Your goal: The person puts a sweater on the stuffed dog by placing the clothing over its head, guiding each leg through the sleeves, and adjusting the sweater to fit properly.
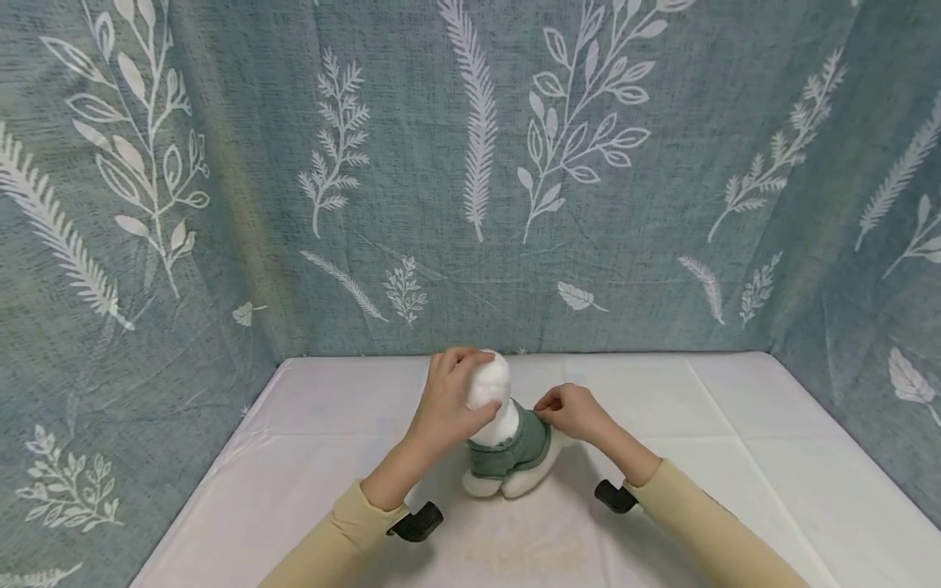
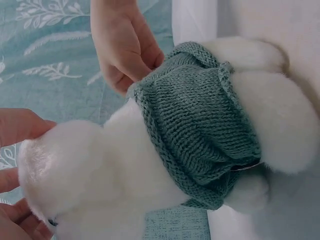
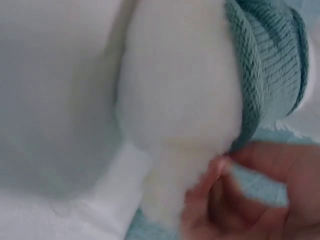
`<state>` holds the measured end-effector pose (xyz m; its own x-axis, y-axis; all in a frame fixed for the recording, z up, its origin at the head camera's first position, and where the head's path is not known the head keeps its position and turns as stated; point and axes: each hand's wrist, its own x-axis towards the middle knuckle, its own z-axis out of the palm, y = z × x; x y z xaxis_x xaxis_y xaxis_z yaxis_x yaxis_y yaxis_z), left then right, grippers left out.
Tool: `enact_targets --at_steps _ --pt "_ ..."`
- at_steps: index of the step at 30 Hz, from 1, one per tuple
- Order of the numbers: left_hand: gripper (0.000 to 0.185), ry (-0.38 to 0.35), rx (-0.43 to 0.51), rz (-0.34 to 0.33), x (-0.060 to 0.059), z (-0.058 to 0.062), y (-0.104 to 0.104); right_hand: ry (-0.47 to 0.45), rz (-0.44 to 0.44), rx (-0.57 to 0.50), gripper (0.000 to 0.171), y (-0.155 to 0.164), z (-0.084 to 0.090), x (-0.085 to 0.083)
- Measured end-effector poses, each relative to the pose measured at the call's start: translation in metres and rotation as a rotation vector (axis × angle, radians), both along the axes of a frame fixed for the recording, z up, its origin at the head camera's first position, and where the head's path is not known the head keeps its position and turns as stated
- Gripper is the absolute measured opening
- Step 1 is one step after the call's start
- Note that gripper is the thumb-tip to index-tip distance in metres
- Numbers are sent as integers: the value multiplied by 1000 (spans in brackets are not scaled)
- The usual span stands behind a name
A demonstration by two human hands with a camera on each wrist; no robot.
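Observation:
A white plush toy (image 1: 483,487) sits on the white-covered table, wearing a green knitted sweater (image 1: 515,454) round its middle. My left hand (image 1: 450,400) grips the toy's head from the left, fingers over the top and thumb across the near side. At the sweater's right edge, my right hand (image 1: 577,411) pinches the knit between thumb and fingers. The left wrist view shows the sweater (image 2: 195,115) with rolled edges, and a dark eye low on the head. In the right wrist view, the right hand (image 3: 280,195) holds the sweater's lower edge, beside a white furry limb or tail (image 3: 170,185).
A pale cloth covers the table (image 1: 331,400), with fold lines and a faint brownish stain in front of the toy. Teal curtains (image 1: 412,163) with white leaf patterns hang behind and at both sides. Black wrist devices (image 1: 417,523) are worn under both sleeves.

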<state>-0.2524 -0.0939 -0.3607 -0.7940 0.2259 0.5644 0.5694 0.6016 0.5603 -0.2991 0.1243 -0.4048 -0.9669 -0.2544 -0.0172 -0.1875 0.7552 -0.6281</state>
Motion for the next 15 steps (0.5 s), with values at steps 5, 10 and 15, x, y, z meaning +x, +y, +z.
enact_targets --at_steps 5,10,15 --pt "52 15 -9 -4 0 0 1 -35 -51 62 11 -1 1 -1" --pt "47 -39 47 -18 -1 1 -5 -138 97 17 18 -1 2 -18" --pt "41 -161 215 -60 -9 0 -13 -332 286 -127 25 5 1 -41"
